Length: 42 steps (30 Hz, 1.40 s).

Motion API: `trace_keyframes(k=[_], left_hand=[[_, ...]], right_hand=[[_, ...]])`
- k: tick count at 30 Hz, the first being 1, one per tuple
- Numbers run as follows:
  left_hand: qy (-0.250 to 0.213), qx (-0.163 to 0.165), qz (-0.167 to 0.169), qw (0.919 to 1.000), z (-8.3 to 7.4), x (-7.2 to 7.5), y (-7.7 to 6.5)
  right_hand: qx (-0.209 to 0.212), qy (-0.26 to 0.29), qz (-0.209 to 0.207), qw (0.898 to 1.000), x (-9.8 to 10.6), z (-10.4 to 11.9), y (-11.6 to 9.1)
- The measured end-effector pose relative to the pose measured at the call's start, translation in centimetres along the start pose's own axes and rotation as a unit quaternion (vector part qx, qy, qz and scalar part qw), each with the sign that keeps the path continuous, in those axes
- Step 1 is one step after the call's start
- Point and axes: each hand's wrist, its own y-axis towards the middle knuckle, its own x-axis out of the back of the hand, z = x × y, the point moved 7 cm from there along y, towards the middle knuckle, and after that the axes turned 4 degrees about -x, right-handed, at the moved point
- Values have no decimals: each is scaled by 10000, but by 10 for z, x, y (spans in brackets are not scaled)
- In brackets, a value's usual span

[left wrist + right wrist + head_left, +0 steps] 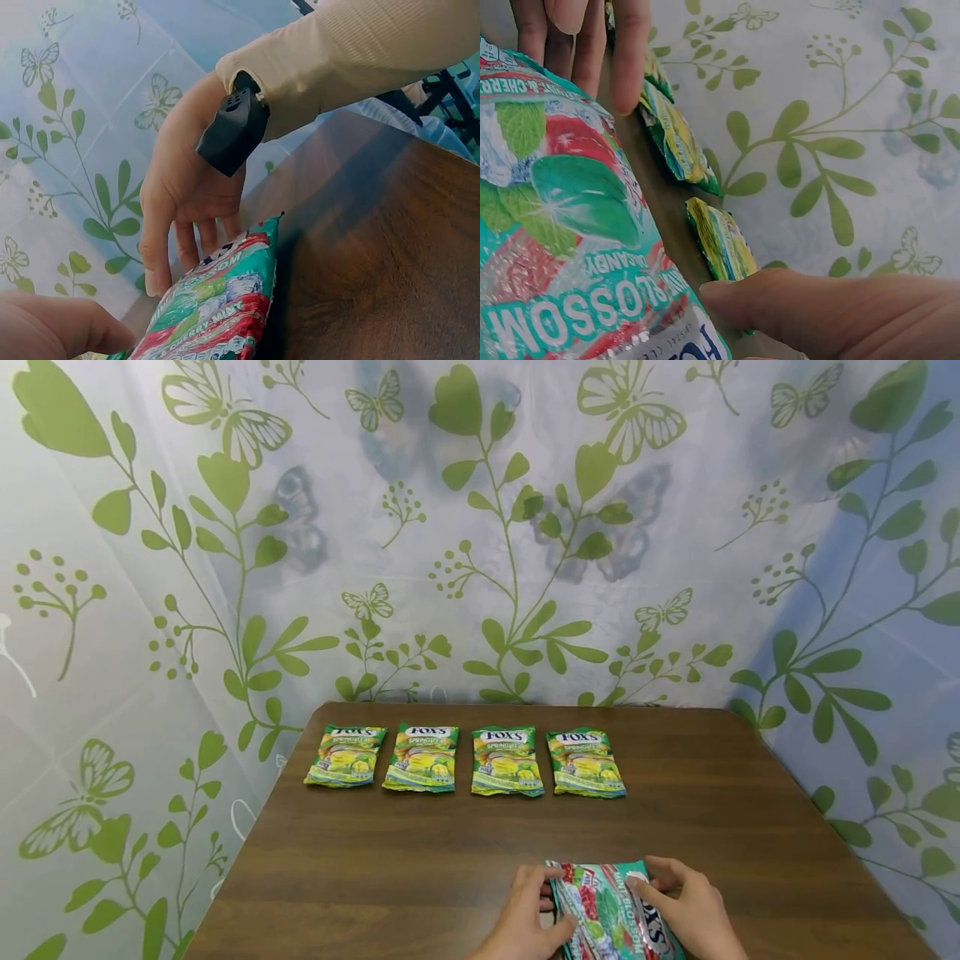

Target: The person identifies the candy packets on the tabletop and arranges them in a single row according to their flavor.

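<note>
A teal and red bag of Fox's candy (603,906) lies at the table's near side, its print turned sideways in the head view. My left hand (527,912) grips its left edge, thumb on the front and fingers round the side. On the opposite edge my right hand (693,906) holds the bag, thumb laid over the front. The left wrist view catches the bag (217,300) tilted up from the table, the right hand (195,180) behind it. Large mint leaves and "Blossom" lettering fill the bag's face (577,202) in the right wrist view.
Several green and yellow Fox's Spring Tea bags stand in a row along the back of the brown wooden table (420,835), among them the leftmost bag (347,757) and the rightmost bag (587,763). A leaf-patterned curtain (480,568) hangs behind the table.
</note>
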Motion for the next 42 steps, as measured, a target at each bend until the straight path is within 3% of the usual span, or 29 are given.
trace_keyframes(k=[6,13,20,24,31,42], left_hand=[[-143,-82,-23,9999,22,-4,3],[-93,-221,-88,9997,13,-3,1],[-200,-108,-201,9995,25,0,7],[-126,122,-286,9994,18,2,5],[100,171,-529,9984,-6,3,3],[271,53,-596,9978,-12,7,6]], right_hand=[[-122,4,95,9999,-4,-2,-2],[-159,17,145,9998,-4,-2,-2],[-154,51,166,9997,-6,-1,-4],[-129,17,154,9998,-7,0,-5],[-108,43,88,9999,-7,0,-7],[-89,115,-19,9999,-7,2,-8]])
